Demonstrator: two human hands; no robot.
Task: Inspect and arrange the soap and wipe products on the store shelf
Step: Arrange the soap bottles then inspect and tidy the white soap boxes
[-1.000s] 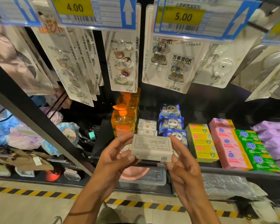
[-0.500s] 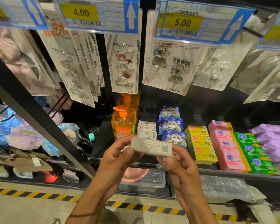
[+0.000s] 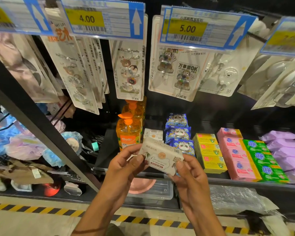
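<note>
Left grip point(image 3: 124, 165) and right grip point(image 3: 188, 176) pinch the tilted white soap box point(image 3: 161, 156) by its ends. Loosened fingers while turning it could drop it to the floor point(image 3: 32, 222).

We recorded through one head-worn wide-angle camera; it faced forward and down, near the store shelf point(image 3: 237, 183).

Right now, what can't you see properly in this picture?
All from the head view:
- Small print on the white pack: too tiny and blurred.
- Far-right price tag: blurred, cut by the edge.
- Top-left price tag: cut by the edge.
- White boxes behind it: partly hidden by the pack.
</note>
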